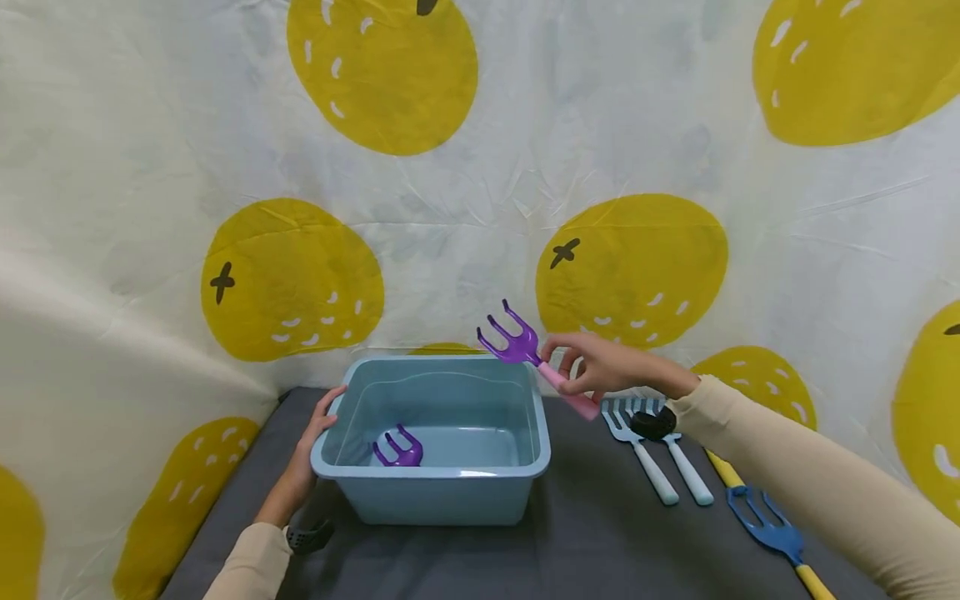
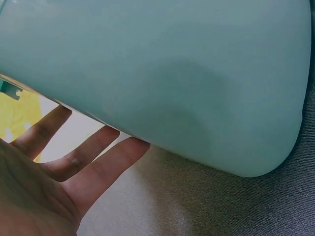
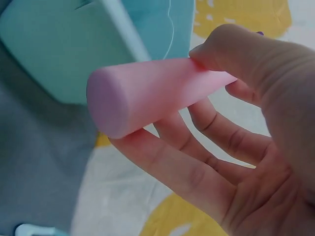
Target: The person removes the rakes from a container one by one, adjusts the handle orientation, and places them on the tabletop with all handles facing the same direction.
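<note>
A light blue plastic basin [image 1: 435, 500] stands on the dark cloth. My left hand [image 1: 313, 433] rests at its left rim; in the left wrist view, fairly straight fingers [image 2: 106, 172] touch the basin's edge, the thumb out of sight. My right hand [image 1: 603, 364] holds up a garden hand fork [image 1: 516, 343] with purple prongs and a pink handle, just past the basin's right rim. Thumb and fingers pinch the handle [image 3: 147, 93], its blunt end facing the right wrist camera. Inside the basin lies another purple fork head [image 1: 401, 450]; the front wall hides the rest.
Right of the basin lie two light blue garden tools with pale handles [image 1: 656, 475], partly behind the right wrist's black band [image 1: 652, 423]. Farther right is a blue fork [image 1: 772, 529] by yellow handles. A patterned curtain [image 1: 465, 250] hangs behind the table [image 1: 585, 542].
</note>
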The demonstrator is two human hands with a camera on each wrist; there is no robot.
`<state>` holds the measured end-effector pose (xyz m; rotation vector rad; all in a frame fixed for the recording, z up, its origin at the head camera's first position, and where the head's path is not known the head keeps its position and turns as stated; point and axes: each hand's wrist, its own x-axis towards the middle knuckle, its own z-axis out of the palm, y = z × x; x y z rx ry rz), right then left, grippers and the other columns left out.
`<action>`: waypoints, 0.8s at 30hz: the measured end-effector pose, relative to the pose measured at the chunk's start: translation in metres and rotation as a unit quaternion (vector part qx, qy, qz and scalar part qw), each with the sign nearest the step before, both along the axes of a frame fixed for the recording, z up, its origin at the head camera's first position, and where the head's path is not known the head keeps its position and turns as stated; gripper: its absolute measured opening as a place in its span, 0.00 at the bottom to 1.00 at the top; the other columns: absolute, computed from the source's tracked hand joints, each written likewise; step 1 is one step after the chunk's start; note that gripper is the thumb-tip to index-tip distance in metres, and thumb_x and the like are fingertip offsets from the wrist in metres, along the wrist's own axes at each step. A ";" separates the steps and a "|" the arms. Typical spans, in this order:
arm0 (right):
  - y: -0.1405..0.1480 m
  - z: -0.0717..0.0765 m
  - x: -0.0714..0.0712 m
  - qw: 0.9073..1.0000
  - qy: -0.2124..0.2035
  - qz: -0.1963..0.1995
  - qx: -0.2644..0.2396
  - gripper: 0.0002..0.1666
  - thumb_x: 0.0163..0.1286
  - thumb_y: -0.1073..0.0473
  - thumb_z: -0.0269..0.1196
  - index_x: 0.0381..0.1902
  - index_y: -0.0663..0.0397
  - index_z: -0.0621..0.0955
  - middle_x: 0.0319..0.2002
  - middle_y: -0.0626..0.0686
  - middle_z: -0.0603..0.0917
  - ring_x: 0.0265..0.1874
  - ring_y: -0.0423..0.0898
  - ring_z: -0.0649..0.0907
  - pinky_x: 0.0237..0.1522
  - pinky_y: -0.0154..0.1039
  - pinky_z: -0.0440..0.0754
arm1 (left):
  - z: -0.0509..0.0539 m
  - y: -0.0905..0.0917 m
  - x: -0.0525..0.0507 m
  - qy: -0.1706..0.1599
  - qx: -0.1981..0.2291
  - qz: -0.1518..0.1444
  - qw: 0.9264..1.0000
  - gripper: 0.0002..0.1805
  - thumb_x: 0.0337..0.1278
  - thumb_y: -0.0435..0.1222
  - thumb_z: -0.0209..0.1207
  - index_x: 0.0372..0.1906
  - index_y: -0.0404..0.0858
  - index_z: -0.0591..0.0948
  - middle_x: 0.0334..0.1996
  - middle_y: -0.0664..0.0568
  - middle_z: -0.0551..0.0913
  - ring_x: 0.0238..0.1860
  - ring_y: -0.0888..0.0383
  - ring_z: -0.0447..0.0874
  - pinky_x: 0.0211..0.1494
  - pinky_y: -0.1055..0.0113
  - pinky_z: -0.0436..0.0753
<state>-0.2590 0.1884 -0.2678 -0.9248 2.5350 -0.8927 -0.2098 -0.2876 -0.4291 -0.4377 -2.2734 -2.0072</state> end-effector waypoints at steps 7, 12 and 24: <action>0.058 -0.018 0.023 0.998 -0.042 -0.025 -0.036 0.25 0.69 0.61 0.70 0.59 0.55 0.72 0.38 0.59 0.84 0.30 0.53 0.88 0.25 0.50 0.86 | 0.002 0.001 0.001 -0.007 0.004 0.000 1.000 0.30 0.82 0.44 0.32 0.82 0.47 0.51 0.80 0.45 0.46 0.70 0.46 0.51 0.68 0.48 0.54; 0.099 -0.045 0.047 0.995 -0.064 -0.023 -0.076 0.24 0.72 0.63 0.66 0.61 0.59 0.70 0.37 0.61 0.81 0.28 0.54 0.87 0.24 0.52 0.85 | 0.004 0.001 0.001 -0.010 0.000 0.001 1.000 0.30 0.82 0.45 0.31 0.82 0.47 0.50 0.79 0.45 0.46 0.70 0.46 0.51 0.69 0.47 0.53; 0.177 -0.117 0.106 0.976 -0.131 -0.084 -0.150 0.22 0.74 0.66 0.63 0.62 0.63 0.69 0.39 0.65 0.82 0.30 0.55 0.86 0.23 0.57 0.84 | 0.006 0.001 0.001 -0.016 -0.001 -0.003 1.000 0.30 0.82 0.46 0.31 0.82 0.48 0.51 0.80 0.46 0.45 0.70 0.48 0.51 0.68 0.49 0.53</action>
